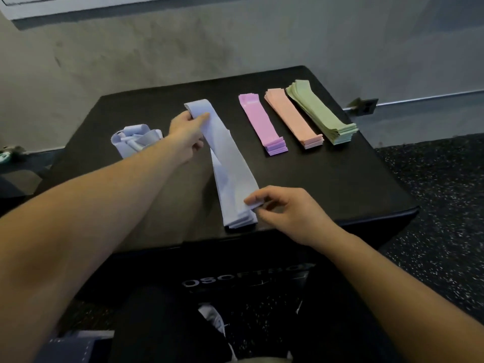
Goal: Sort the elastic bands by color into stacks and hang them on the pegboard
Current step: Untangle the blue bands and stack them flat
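Pale-blue band point(230, 163) pinched between left hand point(187, 134), right hand point(282, 210)

Four band stacks point(262, 124), one loose heap point(132, 140), two hands point(284, 213).

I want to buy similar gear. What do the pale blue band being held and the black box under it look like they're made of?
pale blue band: looks like thin matte latex or rubber sheet; it lies flat, folds and twists limply between the left hand and right hand.
black box: seems padded, covered in smooth vinyl-like material; soft rounded edges, faint sheen.
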